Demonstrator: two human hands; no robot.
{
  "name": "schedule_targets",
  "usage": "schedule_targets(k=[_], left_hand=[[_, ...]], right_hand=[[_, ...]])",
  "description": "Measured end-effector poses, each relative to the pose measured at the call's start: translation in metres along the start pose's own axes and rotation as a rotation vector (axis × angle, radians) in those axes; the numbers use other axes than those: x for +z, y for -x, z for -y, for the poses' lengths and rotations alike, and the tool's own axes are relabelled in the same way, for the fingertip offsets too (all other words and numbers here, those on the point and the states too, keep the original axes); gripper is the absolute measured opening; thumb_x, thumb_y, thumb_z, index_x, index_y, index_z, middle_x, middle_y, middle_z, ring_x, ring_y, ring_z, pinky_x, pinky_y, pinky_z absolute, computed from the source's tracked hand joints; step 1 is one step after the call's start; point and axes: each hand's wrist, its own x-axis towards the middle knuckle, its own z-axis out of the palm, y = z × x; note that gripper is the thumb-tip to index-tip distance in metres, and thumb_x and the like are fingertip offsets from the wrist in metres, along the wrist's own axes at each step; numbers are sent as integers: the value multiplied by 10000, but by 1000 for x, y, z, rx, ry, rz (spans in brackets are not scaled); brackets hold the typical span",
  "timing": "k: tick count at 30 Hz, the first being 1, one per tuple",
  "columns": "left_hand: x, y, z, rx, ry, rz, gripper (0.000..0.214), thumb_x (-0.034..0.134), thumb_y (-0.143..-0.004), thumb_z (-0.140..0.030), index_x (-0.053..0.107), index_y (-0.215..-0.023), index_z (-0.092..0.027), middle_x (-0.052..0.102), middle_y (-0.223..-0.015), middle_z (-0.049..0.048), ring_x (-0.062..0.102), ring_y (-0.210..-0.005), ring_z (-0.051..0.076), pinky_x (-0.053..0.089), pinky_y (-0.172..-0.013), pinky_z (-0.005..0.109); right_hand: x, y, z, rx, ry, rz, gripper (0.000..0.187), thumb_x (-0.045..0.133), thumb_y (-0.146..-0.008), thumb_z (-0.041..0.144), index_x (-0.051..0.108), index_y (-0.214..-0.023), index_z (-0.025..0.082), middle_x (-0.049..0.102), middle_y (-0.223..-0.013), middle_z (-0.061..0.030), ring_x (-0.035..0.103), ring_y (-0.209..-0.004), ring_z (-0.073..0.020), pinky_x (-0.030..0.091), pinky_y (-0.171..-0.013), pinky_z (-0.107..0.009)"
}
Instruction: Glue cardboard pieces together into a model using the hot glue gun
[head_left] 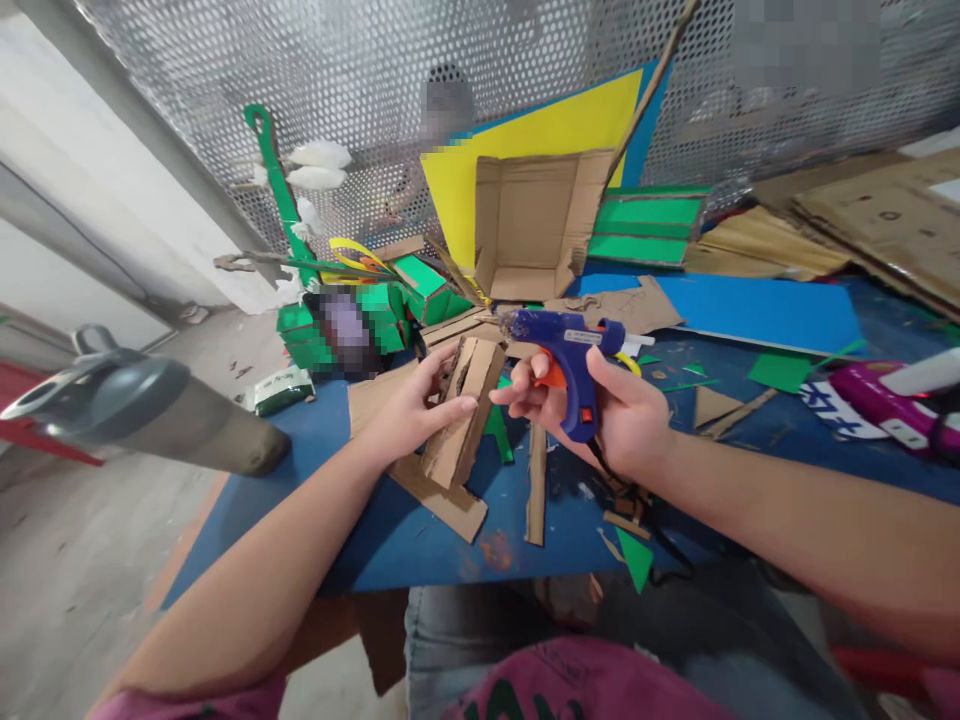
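Observation:
My left hand (416, 405) is wrapped around a small folded cardboard piece (469, 410), thumb on its near face, over the blue table. In my right hand (622, 415) is a blue hot glue gun (574, 350) with an orange trigger and a red switch. Its nozzle points left, just above the top edge of the cardboard piece; whether it touches cannot be told. Beneath the left hand lies a flat cardboard scrap (442, 505). A narrow cardboard strip (536, 485) and a green paper scrap (499, 430) lie between the hands.
An open cardboard box (532, 215) stands at the back before a yellow panel (450, 205). Green cardboard shapes (300, 335) sit at back left. A grey-lidded tumbler (172, 410) leans at the left edge. At right are a blue sheet (757, 305) and a purple object (870, 395).

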Motion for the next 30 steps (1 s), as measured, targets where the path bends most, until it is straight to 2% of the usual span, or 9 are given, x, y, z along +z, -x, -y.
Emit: schedule_targets(k=[3,8,12,19,26,30], left_hand=[[-1,0,1,-6,-2,-5,880,829,-970,-523,418,-1697,-245,512,-1734,168,544,-1563,388,444,-1299,538],[-3,1,1,-23,-31,-9,898,835,-963,-522,406,-1705,-256,553,-1698,162,599,-1506,383,484,-1261,515],[-4,1,4,-13,-27,-2,898,841,-955,-510,412,-1707,-271,554,-1703,149,604,-1504,389,493,-1253,525],[-6,1,3,2,-32,-20,905,851,-949,-507,415,-1709,-281,543,-1711,160,616,-1485,389,510,-1234,536],[-6,1,1,18,-49,-20,901,841,-959,-510,408,-1707,-256,541,-1706,173,607,-1499,386,482,-1266,532],[-7,0,8,-2,-49,-34,893,843,-952,-518,426,-1702,-271,548,-1705,160,593,-1516,393,490,-1262,542]], right_hand=[[0,-1,1,-25,40,-48,453,670,-981,699,673,-1051,251,776,-1134,-106,770,-1288,-385,648,-1019,-545],[-18,-12,-3,-60,97,-104,412,680,-985,661,690,-1063,257,795,-1211,-117,758,-1295,-369,671,-979,-535],[-24,-13,-10,-62,111,-98,378,688,-997,614,712,-1103,252,790,-1297,-123,707,-1392,-375,664,-1015,-548],[-19,-10,-5,-42,53,-48,360,668,-1007,593,715,-1118,253,755,-1432,-123,648,-1484,-375,636,-1084,-564],[-19,-12,-4,-5,31,-56,376,704,-967,598,703,-1109,250,774,-1378,-124,682,-1435,-367,650,-1050,-539],[-21,-14,-8,-54,106,-102,380,710,-958,598,722,-1087,241,792,-1306,-137,710,-1367,-375,672,-1000,-554]])
